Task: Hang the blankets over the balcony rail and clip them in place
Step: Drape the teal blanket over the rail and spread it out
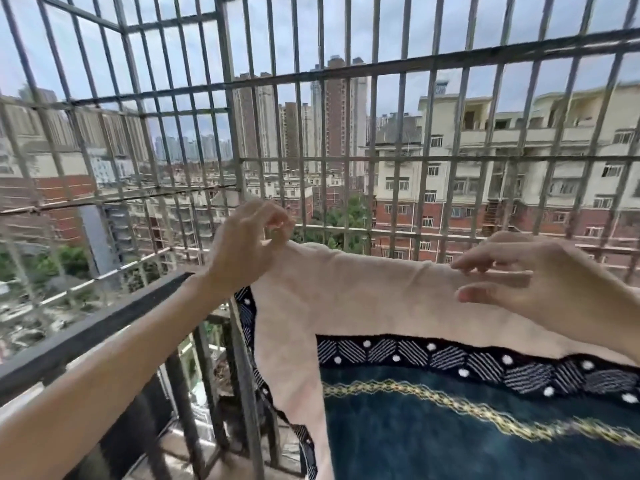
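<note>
Head: L hand [246, 247] pinches blanket [363, 299] corner; R hand [554, 280] fingers straight at top edge.

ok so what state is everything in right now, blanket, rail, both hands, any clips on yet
blanket: draped over the rail, beige back showing, top left corner lifted, no clip visible on it
balcony rail: bare on the left, covered by the blanket on the right
left hand: pinches the blanket's top left corner
right hand: fingers straight at the top fold, holds nothing

The blanket [363, 296] hangs over the rail [86, 337], bars [374, 140] behind it.
</note>
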`<state>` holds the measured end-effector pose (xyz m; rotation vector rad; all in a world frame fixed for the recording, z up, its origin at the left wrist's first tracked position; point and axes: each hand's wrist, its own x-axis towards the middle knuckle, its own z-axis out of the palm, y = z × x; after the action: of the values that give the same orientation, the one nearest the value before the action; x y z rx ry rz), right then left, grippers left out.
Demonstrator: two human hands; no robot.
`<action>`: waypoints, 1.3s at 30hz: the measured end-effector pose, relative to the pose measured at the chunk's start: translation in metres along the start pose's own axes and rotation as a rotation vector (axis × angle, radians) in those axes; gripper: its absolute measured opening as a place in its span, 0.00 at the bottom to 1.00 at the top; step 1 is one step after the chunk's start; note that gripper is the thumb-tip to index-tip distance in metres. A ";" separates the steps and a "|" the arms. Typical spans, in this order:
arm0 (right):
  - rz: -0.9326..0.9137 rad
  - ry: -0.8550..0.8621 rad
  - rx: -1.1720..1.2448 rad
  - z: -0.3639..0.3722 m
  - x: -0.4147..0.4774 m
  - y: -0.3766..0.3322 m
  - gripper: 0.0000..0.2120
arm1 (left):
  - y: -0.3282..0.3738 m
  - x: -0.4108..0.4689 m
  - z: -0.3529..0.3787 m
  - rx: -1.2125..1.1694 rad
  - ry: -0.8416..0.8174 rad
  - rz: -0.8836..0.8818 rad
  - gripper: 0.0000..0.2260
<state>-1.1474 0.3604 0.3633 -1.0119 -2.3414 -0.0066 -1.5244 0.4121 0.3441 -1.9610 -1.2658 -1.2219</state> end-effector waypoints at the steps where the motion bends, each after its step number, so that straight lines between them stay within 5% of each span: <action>1: -0.037 0.004 -0.027 0.006 0.007 -0.007 0.20 | 0.010 -0.014 -0.004 0.036 0.078 0.005 0.07; 4: -0.107 0.039 -0.112 0.025 0.028 -0.016 0.26 | 0.033 -0.069 -0.007 0.049 0.050 -0.230 0.16; 7: -0.121 0.083 -0.107 0.041 0.043 -0.017 0.22 | 0.038 -0.128 0.013 0.100 -0.237 -0.593 0.27; 9: -0.115 0.139 -0.097 0.047 0.051 -0.017 0.16 | 0.041 -0.158 0.028 0.093 -0.477 -0.777 0.43; 12: -0.126 0.195 -0.130 0.050 0.057 -0.018 0.15 | 0.060 -0.176 0.046 -0.199 -0.630 -0.892 0.50; 17: -0.139 0.185 -0.163 0.050 0.056 -0.021 0.12 | 0.084 -0.171 0.064 -0.356 -0.378 -0.825 0.14; 24: -0.117 0.132 -0.220 0.055 0.041 -0.005 0.22 | 0.084 -0.181 0.038 -0.420 -0.148 -0.774 0.13; 33: -0.186 0.312 -0.235 0.069 0.036 -0.006 0.15 | 0.051 -0.117 -0.038 -0.210 0.172 -0.555 0.07; 39: -0.207 0.285 -0.282 0.060 0.046 -0.012 0.03 | 0.042 -0.067 -0.056 -0.206 0.214 -0.403 0.06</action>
<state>-1.2113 0.3955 0.3392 -0.8275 -2.2054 -0.5389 -1.5212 0.3203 0.3141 -1.6961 -1.5175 -1.7691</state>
